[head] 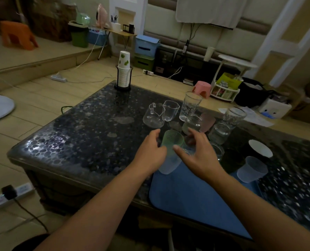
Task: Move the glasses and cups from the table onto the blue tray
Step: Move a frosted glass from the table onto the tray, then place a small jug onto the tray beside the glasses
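Left hand (151,151): at 9 o'clock of the green cup (172,142), fingers curled toward its side; whether they press the cup or stop just short cannot be told.
Right hand (195,153): at 3 o'clock of the same cup, thumb reaching toward its wall, fingers bent over a low clear glass (187,151) that is mostly hidden; a true grip cannot be told.
Green cup: frosted, upright, standing at the tray's 11 o'clock corner, between the two hands.
Tray (195,194): blue, flat on the table (89,134), at its near edge.
Frosted cup (252,171): pale and upright, on the tray's 2 o'clock corner, well apart from both hands.
White cup (261,148): on the table just at 12 o'clock of the frosted cup, off the tray.
Pitcher (154,115): clear, with a handle, on the table at 12 o'clock of the left hand.
Square glass (170,110): clear, just at 3 o'clock of the pitcher.
Tall glass (190,105): patterned, farther toward 3 o'clock.
Short glass (193,124): clear, at 12 o'clock of the right hand.
Pink cup (207,122): just at 3 o'clock of the short glass.
Far glasses: a patterned tumbler (234,116) and a round glass (220,133) below it, at 2 o'clock of the right hand.
Paper cups (123,71): stacked in a black holder at the table's far corner, 11 o'clock.
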